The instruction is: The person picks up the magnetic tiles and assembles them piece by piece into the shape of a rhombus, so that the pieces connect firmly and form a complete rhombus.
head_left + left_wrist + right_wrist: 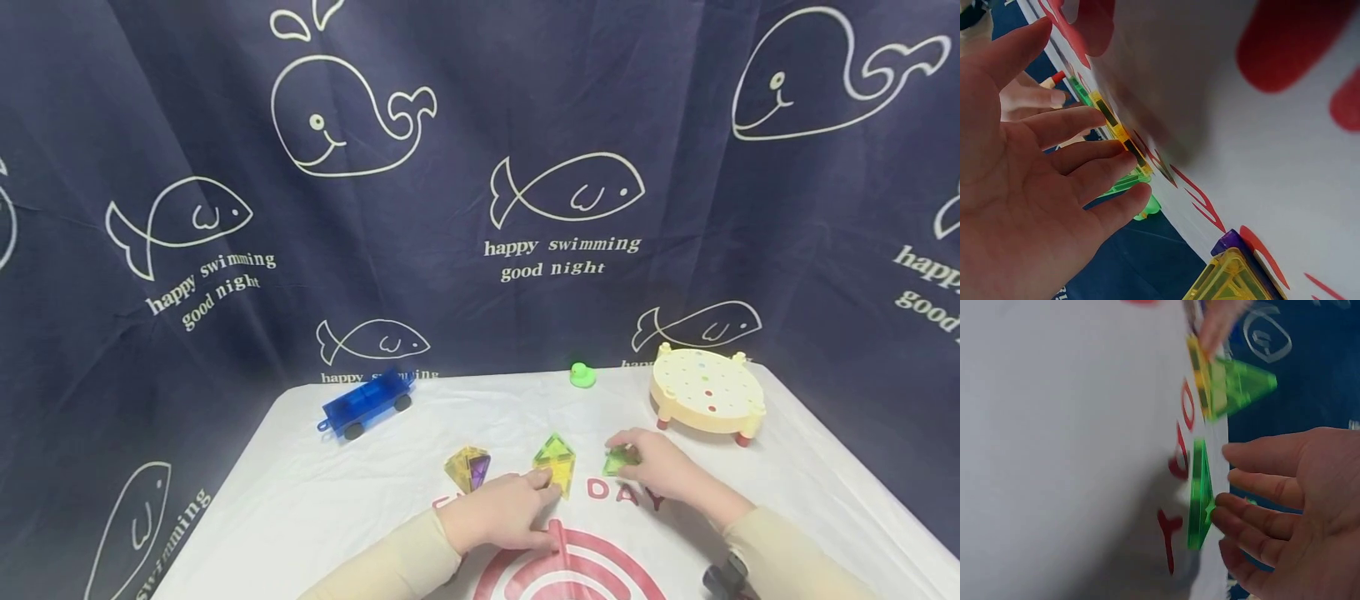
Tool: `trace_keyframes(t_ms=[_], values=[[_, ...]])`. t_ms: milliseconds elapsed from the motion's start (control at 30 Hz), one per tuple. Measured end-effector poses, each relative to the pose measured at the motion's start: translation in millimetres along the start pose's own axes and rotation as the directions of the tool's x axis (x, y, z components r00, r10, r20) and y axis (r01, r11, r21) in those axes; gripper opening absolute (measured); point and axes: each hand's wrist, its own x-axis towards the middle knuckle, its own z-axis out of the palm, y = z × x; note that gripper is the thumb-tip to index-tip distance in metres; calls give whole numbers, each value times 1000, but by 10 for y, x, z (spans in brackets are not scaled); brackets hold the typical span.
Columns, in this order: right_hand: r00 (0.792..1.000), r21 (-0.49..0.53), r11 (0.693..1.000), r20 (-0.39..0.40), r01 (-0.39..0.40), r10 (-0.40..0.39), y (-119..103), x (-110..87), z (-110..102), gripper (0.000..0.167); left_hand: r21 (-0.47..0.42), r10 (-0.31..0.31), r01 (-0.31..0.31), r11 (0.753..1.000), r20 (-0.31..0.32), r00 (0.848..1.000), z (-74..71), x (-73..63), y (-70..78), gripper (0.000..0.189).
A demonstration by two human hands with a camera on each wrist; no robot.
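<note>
Straight, spread fingers of my left hand (pixel 506 510) reach the yellow magnetic tile (pixel 561 477) in the middle of the table, fingertips at its near edge. Behind that yellow piece rises a translucent green tile (pixel 554 447), seen in the right wrist view as a pointed green shape (pixel 1247 382). To the right, my right hand (pixel 654 463) is over a separate green triangular tile (pixel 1197 497), its loosely bent fingertips at the tile and the thumb apart from it. Left of both hands stands a small yellow and purple tile shape (pixel 467 468).
A blue toy wagon (pixel 367 404) with black wheels stands at the back left. Toward the back are a green rubber duck (pixel 582 375) and a cream round toy stand on short legs (pixel 707 390). A dark curtain (pixel 465 317) hangs behind the white tablecloth (pixel 300 492).
</note>
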Motion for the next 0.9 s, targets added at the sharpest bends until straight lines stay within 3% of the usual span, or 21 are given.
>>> trace_keyframes(t_ms=[100, 367, 900], values=[[999, 75, 996, 13, -41, 41, 118, 94, -39, 41, 4, 0, 0, 1000, 2, 1000, 0, -3, 8, 73], [996, 136, 987, 52, -83, 77, 308, 216, -36, 57, 10, -2, 2, 1000, 11, 1000, -3, -1, 8, 74], [992, 193, 973, 30, -124, 120, 351, 219, 15, 53, -3, -18, 18, 1000, 29, 999, 13, 4, 6, 75]])
